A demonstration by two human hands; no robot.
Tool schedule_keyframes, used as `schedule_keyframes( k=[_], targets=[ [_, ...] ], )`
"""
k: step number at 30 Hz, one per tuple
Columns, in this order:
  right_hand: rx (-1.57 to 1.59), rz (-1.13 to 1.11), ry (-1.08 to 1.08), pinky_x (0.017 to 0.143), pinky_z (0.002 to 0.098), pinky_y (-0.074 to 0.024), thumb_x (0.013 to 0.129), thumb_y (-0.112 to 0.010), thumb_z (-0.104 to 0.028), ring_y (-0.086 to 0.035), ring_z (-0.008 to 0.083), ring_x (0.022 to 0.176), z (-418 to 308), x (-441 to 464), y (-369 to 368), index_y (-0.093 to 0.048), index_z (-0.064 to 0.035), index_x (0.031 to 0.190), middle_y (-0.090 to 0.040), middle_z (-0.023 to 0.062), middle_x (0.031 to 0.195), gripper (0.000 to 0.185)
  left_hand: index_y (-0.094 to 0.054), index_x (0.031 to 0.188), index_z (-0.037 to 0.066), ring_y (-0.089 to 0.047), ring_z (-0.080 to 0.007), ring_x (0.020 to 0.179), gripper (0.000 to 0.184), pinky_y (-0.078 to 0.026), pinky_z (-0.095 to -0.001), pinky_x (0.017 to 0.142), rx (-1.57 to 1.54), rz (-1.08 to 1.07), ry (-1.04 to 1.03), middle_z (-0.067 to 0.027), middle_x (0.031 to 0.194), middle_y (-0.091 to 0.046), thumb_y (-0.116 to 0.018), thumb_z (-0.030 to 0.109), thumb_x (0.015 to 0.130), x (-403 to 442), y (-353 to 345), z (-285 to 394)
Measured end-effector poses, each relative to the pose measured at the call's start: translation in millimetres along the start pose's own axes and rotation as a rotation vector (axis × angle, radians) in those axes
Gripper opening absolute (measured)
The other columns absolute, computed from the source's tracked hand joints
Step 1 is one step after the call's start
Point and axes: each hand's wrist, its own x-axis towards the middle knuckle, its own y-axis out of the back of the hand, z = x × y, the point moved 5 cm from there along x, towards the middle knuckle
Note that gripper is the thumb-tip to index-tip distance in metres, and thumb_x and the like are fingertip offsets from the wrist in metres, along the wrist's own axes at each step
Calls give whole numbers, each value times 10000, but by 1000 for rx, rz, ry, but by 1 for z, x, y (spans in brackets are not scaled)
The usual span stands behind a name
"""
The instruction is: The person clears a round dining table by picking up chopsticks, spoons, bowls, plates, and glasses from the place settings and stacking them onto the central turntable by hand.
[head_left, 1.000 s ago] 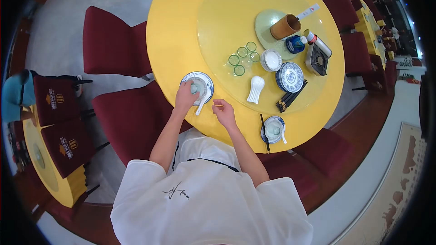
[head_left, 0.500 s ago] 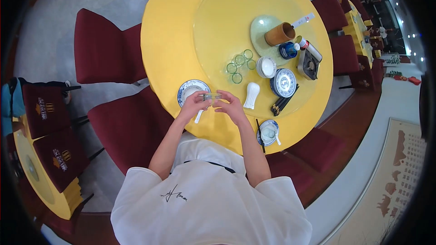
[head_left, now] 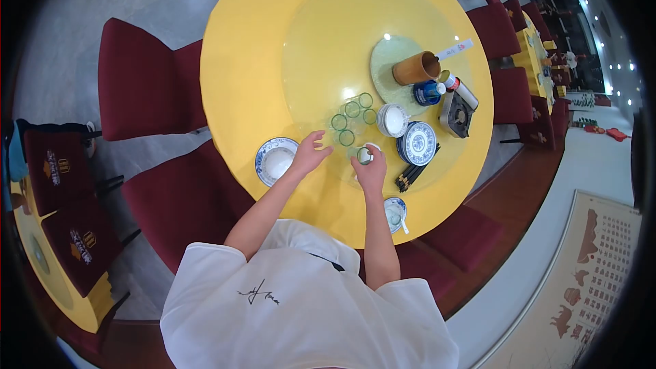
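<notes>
In my right hand (head_left: 372,169) is a clear drinking glass (head_left: 360,156) with a green rim, gripped by the fingertips over the glass turntable. Just beyond it stand several similar green-rimmed glasses (head_left: 346,137) in a cluster. My left hand (head_left: 311,156) is empty, its fingers apart and curved, between the held glass and a blue-and-white plate (head_left: 260,164) with a white bowl (head_left: 279,162) on it. My right hand partly hides the white spoons beneath it.
On the turntable are stacked small bowls (head_left: 394,120), patterned plates (head_left: 419,142), dark chopsticks (head_left: 410,176), a wooden container (head_left: 415,68), a blue bottle (head_left: 429,93) and a portable stove (head_left: 456,115). Another place setting (head_left: 395,213) lies near my right forearm. Maroon chairs (head_left: 147,85) surround the yellow table (head_left: 239,61).
Both hands held the glass near the plate on the left. The glass has moved right in my right hand, toward the other glasses, and my left hand has let go.
</notes>
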Motion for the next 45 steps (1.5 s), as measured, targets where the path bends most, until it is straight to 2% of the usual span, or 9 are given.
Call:
schedule_keyframes(
  k=[7, 10, 13, 19, 22, 25, 28, 37, 45],
  targets=[
    [-47, -59, -84, 895, 411, -459, 700, -764, -211, -554, 363, 1036, 8, 33, -12, -574, -13, 1158, -548, 192, 1128, 534, -179, 1450, 31, -591, -307, 1014, 830, -537, -372, 840, -649, -40, 478, -242, 1265, -463, -707, 171, 826, 19, -37, -29],
    [-17, -33, -88, 884, 406, -462, 664, -793, -230, -570, 348, 1015, 11, 40, -17, -597, -4, 1117, -586, 181, 1052, 543, -134, 1461, 54, -587, -299, 1008, 830, -535, -373, 850, -724, 74, 442, -232, 1261, -468, -682, 148, 846, 19, -43, -20],
    [-90, -13, -22, 830, 388, -484, 671, -803, -251, -601, 325, 912, 15, 45, -23, -600, -3, 1132, -591, 185, 1034, 562, -167, 1466, 92, -602, -281, 965, 798, -542, -369, 832, -735, 88, 323, -214, 1247, -490, -675, 151, 854, 27, -43, -14],
    [49, -41, -5, 641, 331, -507, 677, -827, -256, -592, 222, 666, 26, 54, -37, -595, 9, 1148, -589, 182, 1032, 588, -225, 1472, 146, -627, -239, 861, 735, -556, -341, 776, -561, 112, 279, -182, 1137, -567, -657, 206, 880, 40, -33, 3],
    [121, -97, -90, 637, 335, -509, 681, -828, -233, -598, 217, 675, 27, 55, -41, -589, 13, 1152, -575, 177, 1069, 582, -246, 1470, 141, -625, -226, 867, 715, -555, -329, 766, -466, 77, 266, -172, 1115, -576, -652, 234, 888, 44, -30, 11],
    [123, -81, -29, 645, 332, -512, 691, -821, -212, -605, 223, 673, 18, 57, -40, -585, 7, 1159, -561, 175, 1099, 568, -283, 1459, 132, -626, -219, 866, 685, -555, -316, 752, -405, 64, 262, -164, 1102, -582, -651, 244, 891, 50, -26, 13],
    [98, -154, -103, 742, 365, -518, 709, -804, -184, -624, 296, 830, 11, 57, -39, -556, 7, 1197, -544, 193, 1160, 579, -297, 1456, 131, -627, -209, 861, 675, -553, -308, 749, -368, 64, 257, -154, 1075, -592, -650, 243, 891, 55, -25, 11],
    [100, -66, 70, 731, 373, -506, 725, -785, -152, -602, 306, 843, -10, 60, -42, -508, -37, 1231, -542, 158, 1172, 589, -355, 1429, 87, -617, -160, 859, 643, -519, -254, 729, -377, 51, 245, -113, 1047, -596, -657, 189, 870, 50, -12, 19],
    [253, -86, 28, 752, 353, -515, 716, -773, -137, -613, 269, 839, 7, 50, -40, -499, -45, 1266, -546, 166, 1168, 621, -578, 1208, 32, -629, -171, 950, 346, -517, -285, 814, -246, 56, 213, -83, 1072, -631, -605, 187, 899, -6, 58, 34]
  ],
)
